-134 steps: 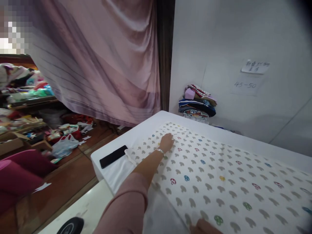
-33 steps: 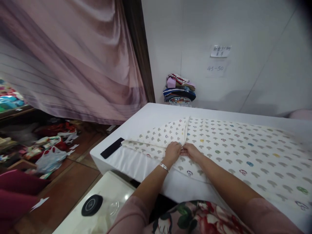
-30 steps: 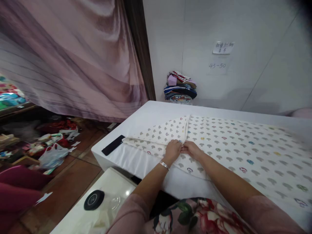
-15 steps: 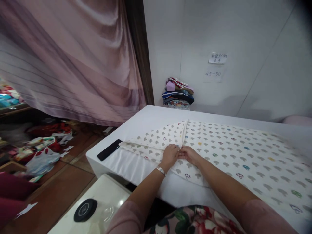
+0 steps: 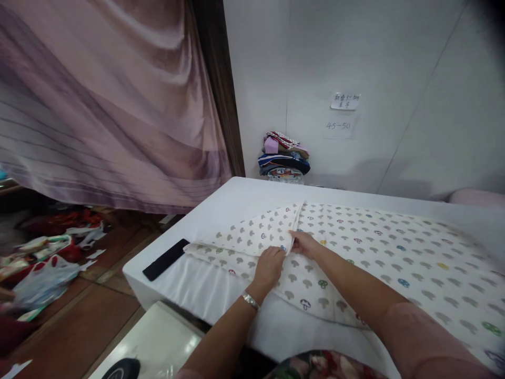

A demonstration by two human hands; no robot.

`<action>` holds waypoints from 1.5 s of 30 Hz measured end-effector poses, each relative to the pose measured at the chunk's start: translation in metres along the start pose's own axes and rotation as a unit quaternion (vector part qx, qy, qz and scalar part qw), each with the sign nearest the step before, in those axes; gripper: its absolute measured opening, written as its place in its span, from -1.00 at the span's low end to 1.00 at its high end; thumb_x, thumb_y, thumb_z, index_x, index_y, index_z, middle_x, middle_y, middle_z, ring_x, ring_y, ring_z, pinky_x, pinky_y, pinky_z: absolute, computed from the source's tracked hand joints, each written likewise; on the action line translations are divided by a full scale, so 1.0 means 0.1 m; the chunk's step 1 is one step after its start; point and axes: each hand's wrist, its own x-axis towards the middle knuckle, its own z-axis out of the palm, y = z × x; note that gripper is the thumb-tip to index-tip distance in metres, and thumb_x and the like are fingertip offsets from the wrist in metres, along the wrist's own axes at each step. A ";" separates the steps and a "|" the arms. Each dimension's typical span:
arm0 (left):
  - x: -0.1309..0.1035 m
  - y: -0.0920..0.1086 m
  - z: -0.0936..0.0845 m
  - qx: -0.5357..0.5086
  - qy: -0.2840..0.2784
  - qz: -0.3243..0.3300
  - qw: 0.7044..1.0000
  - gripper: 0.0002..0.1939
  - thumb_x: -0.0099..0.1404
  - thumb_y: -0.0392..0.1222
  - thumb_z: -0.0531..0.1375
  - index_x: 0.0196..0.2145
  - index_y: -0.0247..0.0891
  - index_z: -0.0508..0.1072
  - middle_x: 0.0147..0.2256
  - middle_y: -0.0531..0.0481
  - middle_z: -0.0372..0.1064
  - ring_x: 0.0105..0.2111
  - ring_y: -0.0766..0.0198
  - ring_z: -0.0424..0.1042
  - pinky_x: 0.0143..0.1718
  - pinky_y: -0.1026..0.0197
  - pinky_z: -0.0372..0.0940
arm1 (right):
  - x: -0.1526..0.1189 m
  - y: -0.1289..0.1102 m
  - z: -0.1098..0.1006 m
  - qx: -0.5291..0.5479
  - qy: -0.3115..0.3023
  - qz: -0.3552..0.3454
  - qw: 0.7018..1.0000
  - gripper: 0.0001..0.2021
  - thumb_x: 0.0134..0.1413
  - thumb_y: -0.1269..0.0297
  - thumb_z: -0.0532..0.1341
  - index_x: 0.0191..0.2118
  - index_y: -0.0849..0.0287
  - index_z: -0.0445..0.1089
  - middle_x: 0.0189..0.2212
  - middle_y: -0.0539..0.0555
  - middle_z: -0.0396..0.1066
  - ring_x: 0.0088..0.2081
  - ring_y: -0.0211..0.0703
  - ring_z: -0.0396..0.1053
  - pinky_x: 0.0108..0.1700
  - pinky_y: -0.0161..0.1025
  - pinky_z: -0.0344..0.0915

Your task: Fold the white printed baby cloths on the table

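Observation:
A white cloth with grey and coloured mushroom prints (image 5: pixel 379 247) is spread over the white-covered table, its left part folded into a tapering flap. My left hand (image 5: pixel 270 266), with a silver bracelet at its wrist, is closed on the lower end of the flap's raised edge. Slightly farther up that same edge, my right hand (image 5: pixel 305 245) pinches the cloth between thumb and fingers. The fingertips of the left hand are partly hidden by the fabric. Beside the flap's pointed left end lies a flat black rectangular object (image 5: pixel 165 259).
The white table (image 5: pixel 232 200) stands near a wall with paper notes (image 5: pixel 344 101). Folded clothes (image 5: pixel 284 158) are stacked behind it. A pink curtain (image 5: pixel 130 105) hangs at left, above bags (image 5: pixel 45 281) on the tiled floor. A white surface (image 5: pixel 158 337) adjoins the table's front.
My right hand has moved up the flap's edge, away from my left hand. The left hand sits a little lower and farther left in view, and the camera view has shifted slightly.

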 end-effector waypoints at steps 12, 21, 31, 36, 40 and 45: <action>-0.21 0.01 -0.02 -0.011 -0.070 -0.017 0.997 -0.75 0.29 -0.37 -0.02 -0.18 -0.22 0.40 -0.28 -0.05 0.36 -0.24 0.22 0.33 -0.18 0.14 0.26 | 0.60 -0.46 -0.47 -0.205 0.215 -0.059 0.953 -0.82 0.01 0.43 0.19 -0.20 0.26 0.37 -0.76 -0.11 0.23 -0.73 -0.38 0.16 -0.67 -0.46 0.07; -0.25 0.00 0.04 -0.027 -0.062 -0.008 0.998 -0.75 0.31 -0.34 -0.03 -0.17 -0.22 0.40 -0.28 -0.06 0.37 -0.25 0.22 0.32 -0.18 0.13 0.26 | 0.90 -0.51 -0.41 -0.311 0.224 0.005 0.923 -0.78 -0.15 0.36 0.32 -0.66 0.22 0.30 -0.92 -0.08 0.06 -0.81 -0.34 0.05 -0.75 -0.39 -0.03; -0.28 0.00 0.00 -0.022 -0.082 -0.004 0.996 -0.76 0.30 -0.37 -0.01 -0.19 -0.23 0.40 -0.28 -0.06 0.37 -0.25 0.20 0.30 -0.20 0.11 0.23 | 0.73 -0.58 -0.55 -0.288 0.207 0.045 0.934 -0.73 -0.05 0.40 0.22 -0.69 0.22 0.25 -0.91 -0.05 0.08 -0.84 -0.39 -0.04 -0.78 -0.39 -0.10; -0.28 0.03 -0.02 -0.017 -0.088 0.002 0.996 -0.79 0.30 -0.35 0.02 -0.19 -0.23 0.40 -0.27 -0.05 0.36 -0.24 0.20 0.29 -0.21 0.13 0.22 | 0.61 -0.54 -0.54 -0.301 0.203 0.051 0.930 -0.75 -0.06 0.44 0.22 -0.69 0.26 0.28 -0.93 -0.03 0.10 -0.86 -0.39 -0.03 -0.79 -0.40 -0.11; -0.29 0.08 -0.05 -0.016 -0.069 -0.013 0.997 -0.79 0.30 -0.35 0.01 -0.18 -0.24 0.40 -0.24 -0.07 0.36 -0.22 0.20 0.29 -0.19 0.13 0.22 | 0.56 -0.51 -0.45 -0.282 0.197 0.059 0.937 -0.85 -0.04 0.42 0.24 -0.57 0.31 0.35 -0.87 -0.01 0.20 -0.82 -0.34 0.12 -0.76 -0.41 0.06; -0.30 0.10 -0.06 -0.010 -0.071 -0.010 0.997 -0.80 0.29 -0.35 0.03 -0.19 -0.23 0.39 -0.25 -0.07 0.35 -0.23 0.20 0.30 -0.19 0.13 0.22 | 0.47 -0.47 -0.34 -0.255 0.172 0.079 0.948 -0.86 -0.03 0.36 0.27 -0.46 0.35 0.36 -0.77 0.07 0.32 -0.76 -0.27 0.24 -0.71 -0.37 0.20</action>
